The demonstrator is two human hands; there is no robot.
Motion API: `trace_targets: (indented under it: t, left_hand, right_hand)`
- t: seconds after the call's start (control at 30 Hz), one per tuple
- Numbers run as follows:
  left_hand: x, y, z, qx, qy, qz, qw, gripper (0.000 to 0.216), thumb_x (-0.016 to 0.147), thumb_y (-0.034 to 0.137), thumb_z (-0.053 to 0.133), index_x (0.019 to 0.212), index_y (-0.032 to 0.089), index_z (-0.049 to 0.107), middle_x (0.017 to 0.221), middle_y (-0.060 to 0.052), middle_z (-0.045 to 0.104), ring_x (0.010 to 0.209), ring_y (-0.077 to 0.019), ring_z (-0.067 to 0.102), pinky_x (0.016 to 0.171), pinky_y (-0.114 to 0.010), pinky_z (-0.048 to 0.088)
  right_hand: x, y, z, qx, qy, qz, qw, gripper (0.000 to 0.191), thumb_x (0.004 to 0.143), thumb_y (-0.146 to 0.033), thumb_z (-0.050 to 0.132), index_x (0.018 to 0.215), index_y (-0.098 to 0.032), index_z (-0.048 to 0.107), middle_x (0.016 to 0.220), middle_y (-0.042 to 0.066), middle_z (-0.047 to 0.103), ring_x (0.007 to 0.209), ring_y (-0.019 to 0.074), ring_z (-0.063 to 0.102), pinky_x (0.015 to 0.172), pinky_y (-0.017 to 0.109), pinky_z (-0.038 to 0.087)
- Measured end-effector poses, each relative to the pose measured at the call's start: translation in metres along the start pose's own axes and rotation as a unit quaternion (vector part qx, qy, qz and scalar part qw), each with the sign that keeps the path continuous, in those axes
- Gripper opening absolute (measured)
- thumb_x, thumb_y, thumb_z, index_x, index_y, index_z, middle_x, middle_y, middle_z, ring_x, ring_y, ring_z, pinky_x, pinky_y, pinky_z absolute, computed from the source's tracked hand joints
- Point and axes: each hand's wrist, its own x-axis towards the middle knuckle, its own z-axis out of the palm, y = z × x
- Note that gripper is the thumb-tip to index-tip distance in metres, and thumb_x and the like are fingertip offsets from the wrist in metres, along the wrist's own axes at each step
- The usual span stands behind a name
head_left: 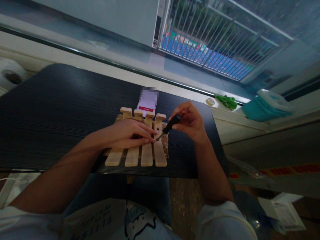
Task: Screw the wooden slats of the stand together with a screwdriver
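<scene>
On the dark table lies a slatted wooden piece made of several pale slats with curved upper ends. My left hand rests flat across the slats, fingers stretched toward the rightmost one. A black-handled screwdriver is gripped in my right hand. Its shaft slants down to the left, and the tip meets the rightmost slat near a dark hole or screw; which one I cannot tell. Brown wrapped material shows under the slats on the right.
A phone with a lit screen stands behind the slats. The black table reaches the window ledge, where a tape roll, a green cloth and a teal container sit. A white roll is at far left.
</scene>
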Motion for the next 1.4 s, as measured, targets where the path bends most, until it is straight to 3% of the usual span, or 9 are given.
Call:
trace_targets:
  t: [0.27,0.53,1.2,1.4]
  left_hand:
    - [0.0005,0.0012,-0.0011,0.006,0.005,0.003,1.0,0.026,0.09,0.016,0.055,0.103,0.023,0.077,0.12,-0.005,0.071,0.105,-0.019,0.07,0.09,-0.027,0.053]
    - [0.0002,-0.0003,0.0003,-0.011,0.01,0.011,1.0,0.026,0.09,0.015,0.056,0.103,0.022,0.077,0.12,-0.007,0.071,0.107,-0.0197,0.069,0.091,-0.027,0.053]
    - [-0.0001,0.0004,-0.0007,0.018,-0.002,0.005,1.0,0.027,0.092,0.017,0.053,0.104,0.022,0.076,0.121,-0.005,0.07,0.109,-0.0177,0.068,0.092,-0.027,0.053]
    - [0.0004,0.0012,-0.0012,0.011,0.0,0.001,1.0,0.026,0.09,0.017,0.055,0.103,0.021,0.077,0.12,-0.006,0.071,0.106,-0.0189,0.07,0.091,-0.027,0.053]
  right_hand:
    - [-0.0024,-0.0004,-0.0008,-0.033,-0.002,0.025,0.999,0.042,0.065,-0.041,0.081,0.095,-0.027,0.055,0.078,-0.004,0.054,0.061,0.0098,0.047,0.051,0.026,0.041]
    - [-0.0003,-0.002,-0.0011,-0.064,-0.014,-0.036,0.997,0.026,0.07,-0.039,0.079,0.086,-0.024,0.065,0.076,-0.002,0.057,0.066,0.0107,0.049,0.053,0.026,0.041]
    - [-0.0003,-0.0015,0.0023,-0.09,0.017,-0.032,0.995,0.033,0.066,-0.045,0.08,0.076,-0.025,0.055,0.068,-0.005,0.05,0.062,0.011,0.042,0.051,0.027,0.035]
    - [-0.0005,-0.0026,0.0038,-0.088,0.019,-0.052,0.995,0.03,0.068,-0.039,0.08,0.077,-0.025,0.055,0.068,-0.005,0.049,0.06,0.0101,0.041,0.05,0.027,0.034]
